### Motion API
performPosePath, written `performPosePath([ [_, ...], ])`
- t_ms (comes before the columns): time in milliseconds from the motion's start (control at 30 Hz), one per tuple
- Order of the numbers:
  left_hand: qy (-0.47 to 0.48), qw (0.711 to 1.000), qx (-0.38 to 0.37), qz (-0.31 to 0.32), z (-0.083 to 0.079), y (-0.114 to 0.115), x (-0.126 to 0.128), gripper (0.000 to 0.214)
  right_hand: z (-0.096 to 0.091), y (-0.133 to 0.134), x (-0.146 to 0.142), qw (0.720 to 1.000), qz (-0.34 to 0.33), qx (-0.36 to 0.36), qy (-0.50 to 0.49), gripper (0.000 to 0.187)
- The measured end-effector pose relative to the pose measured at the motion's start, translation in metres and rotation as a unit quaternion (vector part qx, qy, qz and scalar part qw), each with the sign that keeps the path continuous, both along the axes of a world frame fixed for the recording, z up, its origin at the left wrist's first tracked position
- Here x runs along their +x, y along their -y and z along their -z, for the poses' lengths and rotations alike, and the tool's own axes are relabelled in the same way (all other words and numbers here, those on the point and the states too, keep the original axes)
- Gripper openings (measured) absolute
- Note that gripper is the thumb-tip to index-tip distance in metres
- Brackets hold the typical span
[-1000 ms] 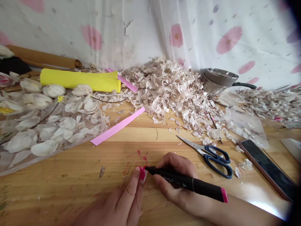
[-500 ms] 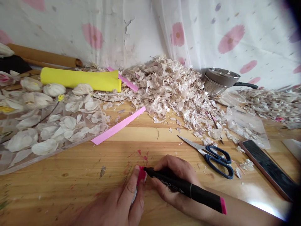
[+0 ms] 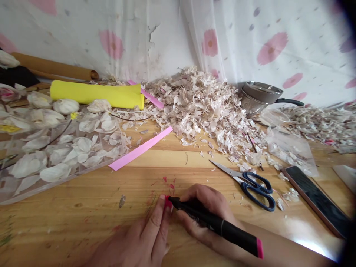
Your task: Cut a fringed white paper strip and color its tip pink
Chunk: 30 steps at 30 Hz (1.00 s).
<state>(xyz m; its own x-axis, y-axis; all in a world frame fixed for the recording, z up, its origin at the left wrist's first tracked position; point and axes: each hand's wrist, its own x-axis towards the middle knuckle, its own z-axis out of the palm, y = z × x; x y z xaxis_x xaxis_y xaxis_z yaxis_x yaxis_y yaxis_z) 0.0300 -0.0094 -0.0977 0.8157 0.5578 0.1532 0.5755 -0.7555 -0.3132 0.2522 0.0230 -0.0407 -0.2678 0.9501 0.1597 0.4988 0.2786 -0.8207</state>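
My left hand (image 3: 139, 233) pinches a small piece of material (image 3: 168, 202), its edge coloured deep pink, against the wooden table (image 3: 83, 218). My right hand (image 3: 205, 211) grips a black marker (image 3: 219, 226) with a pink end. The marker's tip touches the pink edge of the piece, right beside my left fingertips. Most of the piece is hidden by my fingers, so its full shape does not show. Pink ink spots mark the wood just above my hands.
Blue-handled scissors (image 3: 250, 187) lie right of my hands, with a phone (image 3: 317, 200) beyond them. A pink paper strip (image 3: 140, 148) lies ahead. Behind are a heap of pale petal scraps (image 3: 200, 111), a yellow roll (image 3: 96, 95), a metal pot (image 3: 258, 97), and petals on clear plastic (image 3: 55, 155).
The marker's tip stays at the pink edge while its rear end has swung down and left. My right hand has shifted slightly with it, and the view has drifted slightly.
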Motion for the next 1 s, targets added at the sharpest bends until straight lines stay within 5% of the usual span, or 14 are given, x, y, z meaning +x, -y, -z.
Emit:
performPosePath([
  [667, -0.006, 1.0, -0.021, -0.009, -0.0014, -0.0009, 0.0033, 0.049, -0.0009, -0.0033, -0.0007, 1.0, -0.023, -0.012, -0.003, 0.01],
  [1000, 0.001, 1.0, -0.018, -0.018, -0.0012, -0.0006, 0.0035, 0.062, -0.003, -0.0009, -0.0018, 1.0, 0.022, -0.013, -0.01, 0.009],
])
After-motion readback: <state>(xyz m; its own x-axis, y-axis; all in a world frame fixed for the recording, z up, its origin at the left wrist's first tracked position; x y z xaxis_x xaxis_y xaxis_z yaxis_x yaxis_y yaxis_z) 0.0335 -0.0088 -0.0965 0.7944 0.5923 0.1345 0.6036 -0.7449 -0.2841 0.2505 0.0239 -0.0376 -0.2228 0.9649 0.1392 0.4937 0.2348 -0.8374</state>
